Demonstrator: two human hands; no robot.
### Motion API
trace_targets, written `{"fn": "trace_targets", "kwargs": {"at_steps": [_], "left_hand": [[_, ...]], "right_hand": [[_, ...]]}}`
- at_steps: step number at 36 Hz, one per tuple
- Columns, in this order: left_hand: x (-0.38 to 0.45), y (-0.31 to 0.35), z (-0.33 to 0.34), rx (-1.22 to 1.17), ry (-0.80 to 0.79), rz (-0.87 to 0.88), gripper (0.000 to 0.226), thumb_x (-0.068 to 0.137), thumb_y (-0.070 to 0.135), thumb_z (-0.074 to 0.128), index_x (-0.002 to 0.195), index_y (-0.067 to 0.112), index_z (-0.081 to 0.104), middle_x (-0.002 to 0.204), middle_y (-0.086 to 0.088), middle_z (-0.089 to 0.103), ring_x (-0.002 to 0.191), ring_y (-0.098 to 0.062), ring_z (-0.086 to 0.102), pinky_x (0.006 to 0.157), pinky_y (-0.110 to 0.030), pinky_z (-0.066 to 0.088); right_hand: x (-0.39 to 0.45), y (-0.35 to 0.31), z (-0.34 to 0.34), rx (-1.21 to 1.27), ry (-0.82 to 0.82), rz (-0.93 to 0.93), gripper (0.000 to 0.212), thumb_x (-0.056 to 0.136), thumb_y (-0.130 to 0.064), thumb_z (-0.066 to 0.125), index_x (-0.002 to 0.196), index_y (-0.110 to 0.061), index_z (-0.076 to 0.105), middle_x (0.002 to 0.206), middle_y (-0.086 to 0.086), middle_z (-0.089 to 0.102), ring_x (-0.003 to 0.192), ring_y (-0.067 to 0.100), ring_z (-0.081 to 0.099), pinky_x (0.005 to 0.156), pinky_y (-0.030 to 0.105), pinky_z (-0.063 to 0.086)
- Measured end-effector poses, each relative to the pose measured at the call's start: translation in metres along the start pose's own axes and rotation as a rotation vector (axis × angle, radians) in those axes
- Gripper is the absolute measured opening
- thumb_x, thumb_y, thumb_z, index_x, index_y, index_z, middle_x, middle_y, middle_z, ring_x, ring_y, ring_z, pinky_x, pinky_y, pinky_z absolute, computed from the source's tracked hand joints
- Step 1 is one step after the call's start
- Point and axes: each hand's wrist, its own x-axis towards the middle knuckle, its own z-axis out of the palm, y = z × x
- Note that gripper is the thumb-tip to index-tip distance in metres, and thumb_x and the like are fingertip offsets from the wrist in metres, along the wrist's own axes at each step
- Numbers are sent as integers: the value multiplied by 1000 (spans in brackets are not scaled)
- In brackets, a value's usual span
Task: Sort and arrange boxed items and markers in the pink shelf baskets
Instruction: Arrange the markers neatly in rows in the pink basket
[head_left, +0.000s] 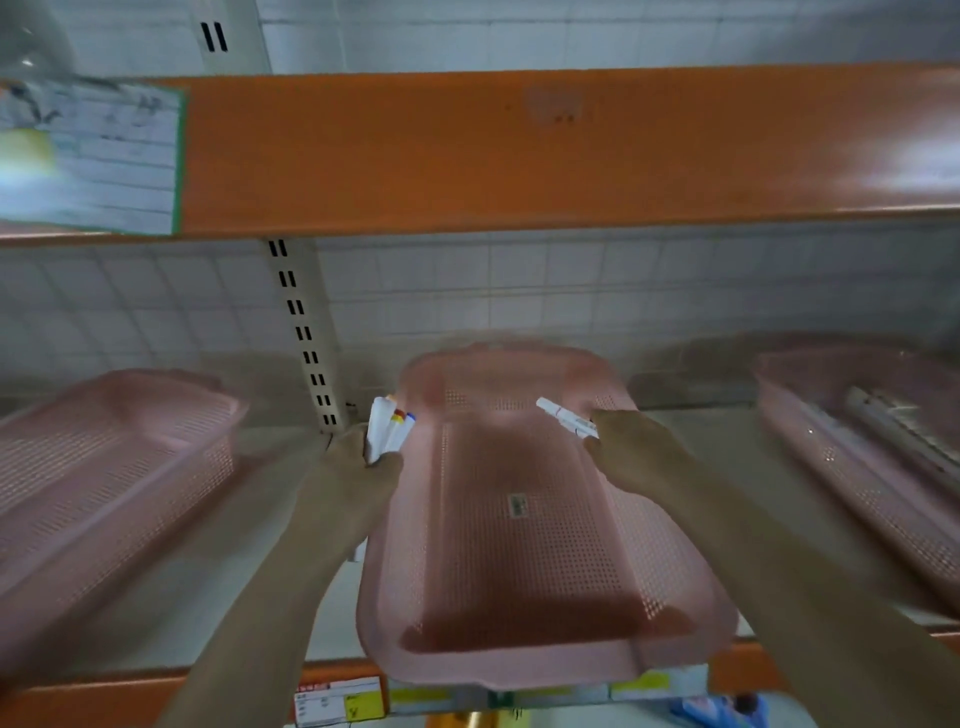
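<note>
Flanking the middle pink basket (519, 519), left grip (358, 467) clamped on bundled markers (387, 428), right grip (623, 441) pinching one marker (566, 418).

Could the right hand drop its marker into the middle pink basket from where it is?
Probably yes: the right hand holds its marker above the open middle basket, with nothing visible between them.

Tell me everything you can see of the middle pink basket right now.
The middle pink basket is a long, shallow tray of perforated plastic with a solid rim and rounded corners. It lies on the shelf, running front to back, its near end over the front edge. A small label sits on its bare floor; nothing else lies inside. Both hands hover at its far sides, holding markers; contact with the rim is unclear.
</note>
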Motion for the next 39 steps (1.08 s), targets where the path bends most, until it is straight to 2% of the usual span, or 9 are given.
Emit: {"fn": "trace_targets", "kwargs": {"at_steps": [9,14,16,18,21,24,27,32,39], "left_hand": [[2,7,3,96,-99,-18,24,94,22,50,92,0,58,58,-4,47,48,-13,43,41,-16,30],[7,7,3,52,-132,-37,26,94,23,51,92,-2,57,55,-6,45,49,-16,43,46,-22,33],[11,3,4,63,-154,-32,15,94,25,50,83,15,53,60,-9,51,50,-17,46,49,-24,38],[15,1,4,66,-155,-23,18,92,26,50,76,28,45,66,-3,53,52,-18,48,56,-30,43],[20,2,2,116,-121,-12,19,92,23,51,79,9,52,62,0,48,52,-18,46,55,-29,39],[21,7,-2,185,-94,34,23,93,23,49,77,6,47,62,-2,46,53,-15,45,51,-26,33],[22,10,-4,224,-71,70,23,93,24,48,78,6,47,61,-1,43,53,-15,43,51,-26,31],[31,12,-1,178,-41,118,20,92,21,52,81,4,51,63,-2,44,57,-18,46,55,-28,35],[39,17,4,156,-24,242,11,93,20,51,89,12,58,64,-3,55,55,-14,51,51,-24,38]], "right_hand": [[14,6,4,-50,-44,32,26,99,-17,42,122,-13,53,92,0,52,83,19,48,81,33,37],[21,3,9,-71,-53,13,7,98,-18,43,99,-16,50,78,-4,50,78,19,50,76,33,35],[23,-3,13,-195,-56,-9,12,98,-23,43,102,-23,54,80,-6,56,79,18,54,91,42,36],[25,-10,15,-333,-8,-31,17,99,-27,41,106,-33,55,75,-10,55,80,16,55,109,57,19],[31,-21,16,-385,20,-133,18,99,-27,42,104,-32,58,76,-11,54,77,13,48,110,58,18],[41,-31,21,-244,-48,-260,18,98,-29,44,95,-29,62,93,-7,64,96,17,57,112,55,16],[49,-37,29,-140,-72,-316,21,96,-33,50,100,-24,68,100,-1,66,100,21,60,99,40,35],[66,-40,40,-60,-18,-315,23,95,-31,52,112,-30,68,102,3,65,95,23,63,75,32,47],[71,-35,33,-81,142,-298,20,94,-16,49,100,-21,67,98,3,65,91,23,61,67,28,41]]}}
